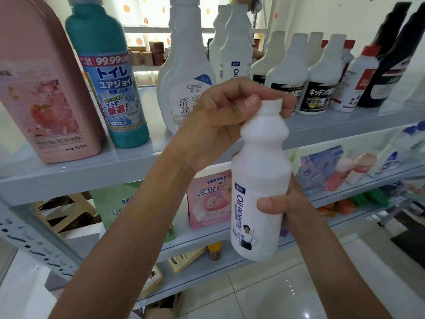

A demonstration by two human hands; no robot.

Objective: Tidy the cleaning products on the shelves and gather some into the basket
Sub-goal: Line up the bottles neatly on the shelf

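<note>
We see a white bottle (259, 180) held in the air in front of the shelves (92, 171), touching none of them and leaning a little to the left. It is matte plastic with a faintly grainy skin. The body is round, with a stepped shoulder and a narrow neck under a white cap (272, 104). A label with blue lettering runs down its front.

The left hand (220, 120) comes over the top. Its fingers curl round the cap and its thumb presses against the neck. The right hand (289, 203) grips the body lower down, with the thumb laid across the front and the fingers wrapped behind, mostly hidden.

The shelves are pale grey painted metal with flat boards and a perforated upright at the left. On the upper board stand a broad pink bottle (46, 100) with a flower print and a glossy teal bottle (110, 77) with a blue label. Further along are a pear-shaped white spray bottle (184, 77) and a row of black-labelled bottles (287, 84) in white plastic.

On the board below sit a pink box (207, 201) and, to the right, soft pouches (322, 166), which are blurred. The floor (276, 291) is shiny pale tile, and the wall (345, 17) behind is plain white.
</note>
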